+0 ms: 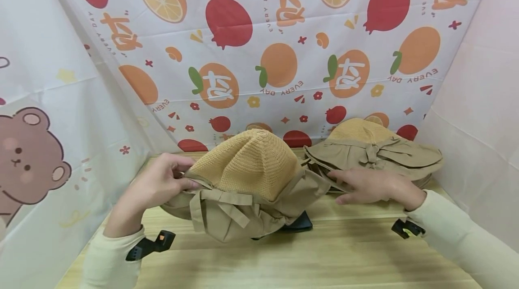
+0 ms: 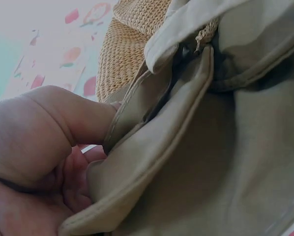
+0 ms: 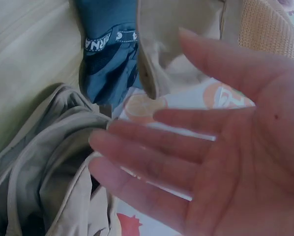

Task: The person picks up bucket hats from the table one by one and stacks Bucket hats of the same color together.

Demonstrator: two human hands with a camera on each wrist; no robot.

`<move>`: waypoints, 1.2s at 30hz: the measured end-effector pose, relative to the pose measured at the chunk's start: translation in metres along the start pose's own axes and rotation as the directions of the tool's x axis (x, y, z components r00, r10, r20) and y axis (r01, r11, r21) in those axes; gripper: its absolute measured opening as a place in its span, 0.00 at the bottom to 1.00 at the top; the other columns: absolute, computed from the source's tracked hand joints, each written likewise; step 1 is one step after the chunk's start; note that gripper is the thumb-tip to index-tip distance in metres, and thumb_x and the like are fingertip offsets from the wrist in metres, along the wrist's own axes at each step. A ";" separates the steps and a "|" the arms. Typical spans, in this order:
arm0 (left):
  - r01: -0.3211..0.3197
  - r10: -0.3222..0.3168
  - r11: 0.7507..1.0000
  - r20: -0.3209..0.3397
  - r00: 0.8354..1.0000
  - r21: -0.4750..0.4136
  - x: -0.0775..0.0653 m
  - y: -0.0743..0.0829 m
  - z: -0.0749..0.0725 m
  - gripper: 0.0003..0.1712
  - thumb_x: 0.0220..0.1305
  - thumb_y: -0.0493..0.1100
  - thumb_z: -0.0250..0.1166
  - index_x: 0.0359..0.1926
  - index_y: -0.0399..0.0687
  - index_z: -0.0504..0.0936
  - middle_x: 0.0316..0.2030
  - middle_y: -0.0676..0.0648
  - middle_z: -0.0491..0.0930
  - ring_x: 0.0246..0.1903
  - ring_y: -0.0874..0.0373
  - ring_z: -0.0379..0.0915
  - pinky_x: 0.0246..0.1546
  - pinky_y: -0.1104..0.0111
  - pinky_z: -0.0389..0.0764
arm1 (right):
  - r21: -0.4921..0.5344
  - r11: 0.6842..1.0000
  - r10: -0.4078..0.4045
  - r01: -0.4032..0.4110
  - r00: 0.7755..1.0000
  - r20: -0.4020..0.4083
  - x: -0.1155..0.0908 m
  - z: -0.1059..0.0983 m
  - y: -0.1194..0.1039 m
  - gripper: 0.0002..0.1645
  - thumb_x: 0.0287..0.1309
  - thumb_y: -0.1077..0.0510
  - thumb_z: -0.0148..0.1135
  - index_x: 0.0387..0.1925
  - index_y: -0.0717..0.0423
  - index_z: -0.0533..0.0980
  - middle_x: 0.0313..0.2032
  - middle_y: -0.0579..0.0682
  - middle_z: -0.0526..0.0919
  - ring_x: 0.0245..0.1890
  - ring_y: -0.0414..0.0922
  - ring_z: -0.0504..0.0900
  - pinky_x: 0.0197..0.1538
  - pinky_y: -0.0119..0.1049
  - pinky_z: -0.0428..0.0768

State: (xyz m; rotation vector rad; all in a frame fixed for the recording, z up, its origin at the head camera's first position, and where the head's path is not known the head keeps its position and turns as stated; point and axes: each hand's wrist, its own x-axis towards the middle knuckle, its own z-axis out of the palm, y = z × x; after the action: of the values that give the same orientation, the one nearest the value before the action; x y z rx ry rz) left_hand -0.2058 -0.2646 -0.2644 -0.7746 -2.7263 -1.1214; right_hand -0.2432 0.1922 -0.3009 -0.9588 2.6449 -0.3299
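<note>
A sun hat with a yellow knitted crown (image 1: 255,162) and a khaki cloth brim with a bow is held up above the table in the head view. My left hand (image 1: 160,181) pinches the left side of its brim (image 2: 152,152) between thumb and fingers. My right hand (image 1: 369,185) is spread, with nothing in its grasp; in the right wrist view its fingers (image 3: 152,142) are extended between the held hat's brim (image 3: 181,49) and other khaki brims (image 3: 53,172). Behind that hand, similar sun hats (image 1: 361,133) are stacked at the back right.
A dark blue cloth item (image 1: 300,223) with white lettering on a band, visible in the right wrist view, lies beneath the held hat. The wooden table (image 1: 284,262) is bordered by a fruit-printed sheet (image 1: 251,23) behind and pale sheets at both sides.
</note>
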 end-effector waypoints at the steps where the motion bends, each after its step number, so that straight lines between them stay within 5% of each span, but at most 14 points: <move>1: -0.009 0.009 1.000 0.008 1.000 -0.003 0.001 0.001 0.002 0.13 0.55 0.30 0.76 0.42 0.43 0.90 0.34 0.49 0.90 0.29 0.73 0.78 0.28 0.75 0.78 | 0.000 1.000 0.001 -0.001 1.000 -0.018 0.000 0.001 0.000 0.48 0.65 0.41 0.68 0.73 0.68 0.64 0.65 0.65 0.78 0.64 0.59 0.79 0.64 0.59 0.78; 5: -0.051 0.052 0.998 0.041 0.998 -0.045 0.006 0.003 0.009 0.12 0.56 0.27 0.74 0.41 0.42 0.90 0.33 0.49 0.89 0.30 0.72 0.77 0.29 0.74 0.78 | 0.011 1.000 0.007 -0.006 0.998 -0.056 0.003 0.003 -0.001 0.46 0.62 0.41 0.71 0.70 0.65 0.69 0.50 0.56 0.86 0.47 0.48 0.83 0.49 0.46 0.82; 9: -0.066 0.069 0.997 0.057 0.996 -0.047 0.012 0.001 0.018 0.12 0.56 0.26 0.73 0.38 0.45 0.90 0.31 0.52 0.88 0.29 0.70 0.76 0.29 0.74 0.77 | 0.039 0.999 -0.008 0.011 0.997 -0.079 0.006 0.005 -0.002 0.38 0.62 0.42 0.72 0.64 0.61 0.74 0.35 0.47 0.81 0.32 0.38 0.72 0.36 0.33 0.72; 19: -0.084 0.087 0.996 0.077 0.993 -0.042 0.024 -0.001 0.040 0.11 0.56 0.26 0.73 0.34 0.47 0.88 0.23 0.54 0.79 0.22 0.68 0.64 0.25 0.74 0.68 | 0.093 0.992 -0.067 0.083 0.985 -0.157 0.008 0.008 -0.002 0.16 0.62 0.48 0.72 0.42 0.52 0.78 0.23 0.39 0.74 0.23 0.32 0.68 0.28 0.28 0.68; 23: -0.067 0.072 0.996 0.087 0.994 -0.059 0.026 0.000 0.044 0.11 0.57 0.27 0.73 0.36 0.46 0.90 0.25 0.52 0.83 0.24 0.67 0.66 0.26 0.74 0.69 | 0.079 0.993 -0.076 0.090 0.983 -0.170 0.007 0.008 -0.005 0.16 0.59 0.48 0.75 0.30 0.48 0.75 0.23 0.39 0.71 0.22 0.32 0.65 0.27 0.28 0.65; 36: -0.029 0.034 0.998 0.096 0.995 -0.055 0.029 0.001 0.048 0.11 0.57 0.27 0.73 0.38 0.45 0.90 0.24 0.53 0.78 0.24 0.67 0.63 0.24 0.74 0.66 | 0.072 0.991 -0.094 0.117 0.960 -0.265 0.007 0.016 0.000 0.16 0.62 0.50 0.73 0.25 0.44 0.73 0.18 0.34 0.66 0.18 0.29 0.62 0.24 0.26 0.63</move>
State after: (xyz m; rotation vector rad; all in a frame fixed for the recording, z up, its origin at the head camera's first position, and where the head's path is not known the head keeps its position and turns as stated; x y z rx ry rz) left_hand -0.2258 -0.2193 -0.2905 -0.8985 -2.7615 -1.1857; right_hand -0.2422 0.1857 -0.3172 -1.0970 2.7896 -0.6328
